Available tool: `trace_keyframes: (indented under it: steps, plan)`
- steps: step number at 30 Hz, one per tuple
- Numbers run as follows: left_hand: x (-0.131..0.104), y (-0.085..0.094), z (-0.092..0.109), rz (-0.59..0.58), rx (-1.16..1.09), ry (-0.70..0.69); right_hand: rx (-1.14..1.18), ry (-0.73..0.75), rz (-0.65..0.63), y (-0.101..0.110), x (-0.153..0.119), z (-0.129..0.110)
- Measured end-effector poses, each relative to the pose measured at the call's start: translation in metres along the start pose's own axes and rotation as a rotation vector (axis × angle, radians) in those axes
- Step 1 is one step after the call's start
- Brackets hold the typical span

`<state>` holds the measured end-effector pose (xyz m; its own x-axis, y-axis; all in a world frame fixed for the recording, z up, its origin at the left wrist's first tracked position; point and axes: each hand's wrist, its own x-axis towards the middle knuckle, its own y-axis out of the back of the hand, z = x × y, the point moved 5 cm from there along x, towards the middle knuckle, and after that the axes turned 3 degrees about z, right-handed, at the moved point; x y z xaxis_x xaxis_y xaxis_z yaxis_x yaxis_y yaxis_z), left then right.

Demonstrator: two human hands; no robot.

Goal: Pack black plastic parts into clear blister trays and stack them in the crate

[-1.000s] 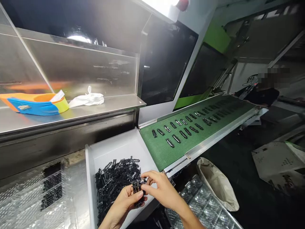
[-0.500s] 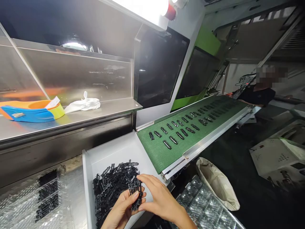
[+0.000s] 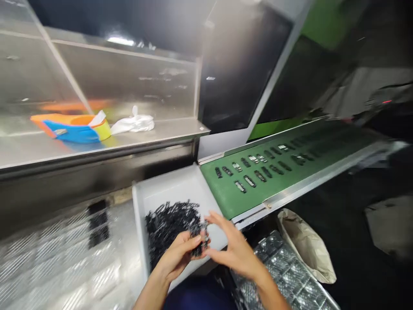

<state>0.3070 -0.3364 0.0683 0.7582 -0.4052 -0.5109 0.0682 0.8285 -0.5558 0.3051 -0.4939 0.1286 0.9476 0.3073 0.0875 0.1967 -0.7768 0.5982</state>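
My left hand (image 3: 180, 254) is closed around a small bundle of black plastic parts (image 3: 197, 244), over the front right of a white bin (image 3: 139, 224). Close on the right, my right hand (image 3: 232, 245) has its thumb and fingers apart, the fingertips near the bundle's right side; motion blurs whether they touch it. Beneath and behind the hands, a heap of black parts (image 3: 169, 224) lies in the bin. More black parts (image 3: 249, 181) lie in two rows on the green conveyor belt (image 3: 226, 202), which meets the bin's right side.
Clear trays (image 3: 48, 254) lie at the left, a few cells holding black parts. On the metal shelf (image 3: 167, 131) are an orange and blue object (image 3: 75, 133) and a white cloth (image 3: 137, 124). An open sack (image 3: 306, 245) and clear trays (image 3: 280, 267) stand below the belt.
The view has turned left, so the scene sits further right and is more blurred. My right hand's thumb and fingers are still apart. My left hand still holds the bundle.
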Motion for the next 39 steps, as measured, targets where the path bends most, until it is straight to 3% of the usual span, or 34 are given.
trace_keyframes:
  steps: [4, 12, 18, 29, 32, 33, 35, 37, 39]
  plan:
    - [0.003, -0.009, -0.001, -0.148, -0.014, 0.019, -0.093, 0.093, 0.027, 0.007, -0.010, 0.004]
    - [0.005, 0.000, -0.002, -0.187, -0.020, 0.052, -0.339, 0.242, 0.037, 0.003, -0.007, -0.012]
    - [0.008, 0.003, -0.001, -0.218, -0.002, 0.039, -0.360, 0.388, 0.015, -0.001, 0.006, -0.014]
    - [0.019, 0.007, 0.002, -0.217, -0.046, 0.048, -0.320, 0.362, -0.096, -0.006, 0.019, -0.006]
    - [0.023, 0.009, 0.002, -0.172, -0.093, 0.029, -0.260, 0.164, -0.165, 0.002, 0.050, 0.022]
    - [0.025, 0.010, 0.002, -0.154, -0.114, 0.018, -0.277, 0.056, -0.113, 0.010, 0.067, 0.035]
    - [0.028, 0.010, 0.002, -0.131, -0.151, 0.003, -0.377, -0.144, 0.122, 0.031, 0.106, 0.063]
    - [0.030, 0.011, 0.002, -0.117, -0.180, 0.000, -0.454, -0.234, 0.313, 0.046, 0.143, 0.084]
    - [0.031, 0.014, 0.001, -0.097, -0.205, -0.015, -0.459, -0.261, 0.379, 0.050, 0.169, 0.098]
